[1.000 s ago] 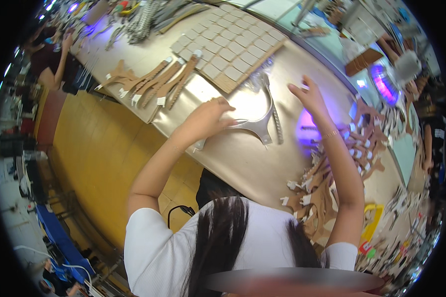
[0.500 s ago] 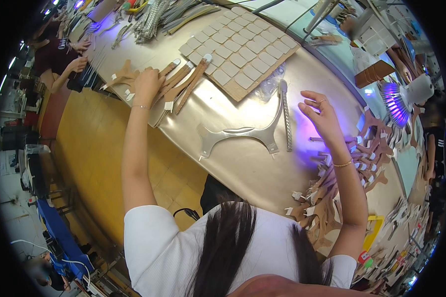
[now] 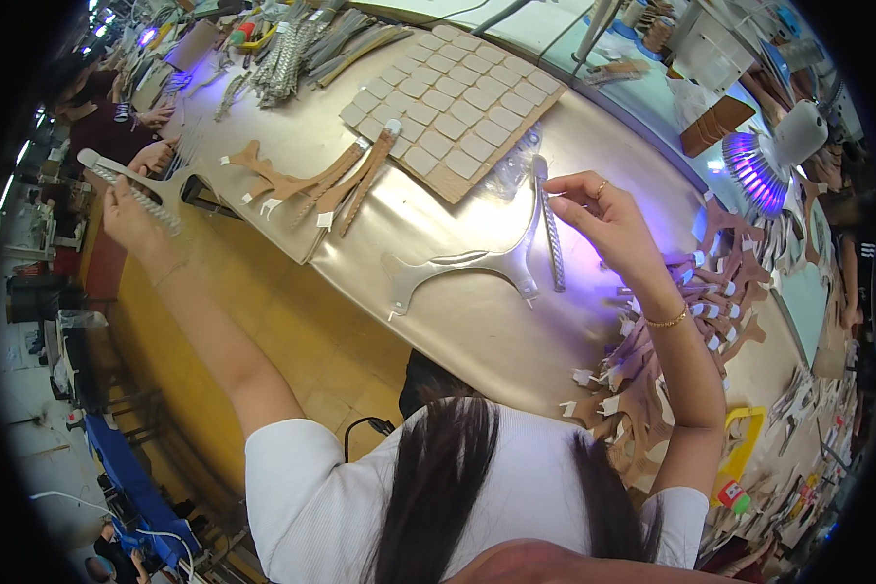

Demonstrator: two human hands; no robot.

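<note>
My left hand (image 3: 129,216) is stretched far out to the left, past the table edge, and grips a silver Y-shaped cut piece with a textured strip (image 3: 117,175). A second silver Y-shaped piece (image 3: 462,263) lies flat on the shiny gold table (image 3: 477,331) in front of me. A grey textured strip (image 3: 553,238) lies along its right arm. My right hand (image 3: 608,222) hovers over the strip's upper end, with thumb and forefinger spread and their tips close to it.
A brown board of beige square tiles (image 3: 457,107) lies at the back. Brown cut pieces (image 3: 307,185) sit to its left and more (image 3: 715,292) are heaped on the right. A purple-lit lamp (image 3: 761,170) stands at the right. Another person's hands (image 3: 151,156) work at the upper left.
My left hand has swung from the middle of the table far out to the left, carrying a silver piece. My right hand has come down to the strip's upper end.
</note>
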